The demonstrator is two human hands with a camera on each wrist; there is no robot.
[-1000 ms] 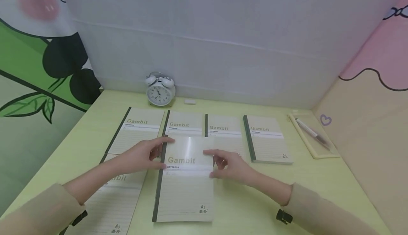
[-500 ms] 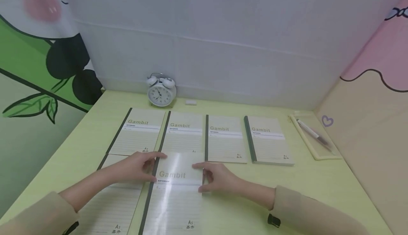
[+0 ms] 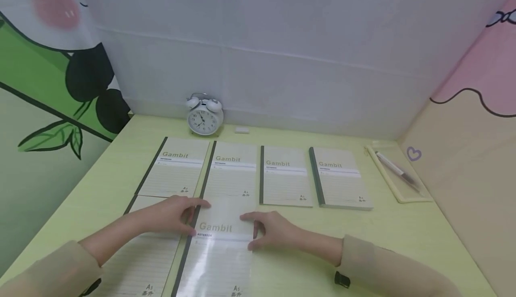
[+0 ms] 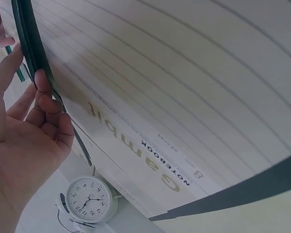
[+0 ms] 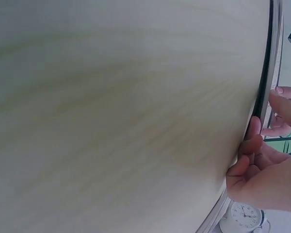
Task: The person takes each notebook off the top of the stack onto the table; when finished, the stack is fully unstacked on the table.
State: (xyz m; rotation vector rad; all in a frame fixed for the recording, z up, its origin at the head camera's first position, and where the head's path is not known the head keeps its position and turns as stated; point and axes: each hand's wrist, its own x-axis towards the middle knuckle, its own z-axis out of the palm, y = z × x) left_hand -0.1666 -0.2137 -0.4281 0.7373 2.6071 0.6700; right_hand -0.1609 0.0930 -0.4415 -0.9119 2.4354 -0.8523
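Note:
A pale "Gambit" notebook (image 3: 217, 256) with a dark spine lies at the front, below the second notebook (image 3: 230, 171) of the back row. My left hand (image 3: 171, 214) grips its spine side, fingertips over the cover and thumb at the edge. On the opposite edge my right hand (image 3: 278, 230) holds it between thumb and fingers. Under my left forearm is another notebook (image 3: 137, 261), partly hidden. The left wrist view has my left hand (image 4: 29, 136) at the dark spine (image 4: 29, 43); in the right wrist view my right hand (image 5: 271, 170) curls at the notebook's edge.
Three more notebooks form the back row: one at left (image 3: 173, 167), one at centre right (image 3: 286, 180), and a thicker one or pile (image 3: 340, 180) further right. Behind them stand a white alarm clock (image 3: 203, 120) and a small white block (image 3: 242, 130). A pouch (image 3: 397, 194) with a pen (image 3: 391, 163) lies at right.
Both hands have brought the notebook toward me and slightly left, uncovering the back-row notebooks. In the last half second it has shifted only a little further.

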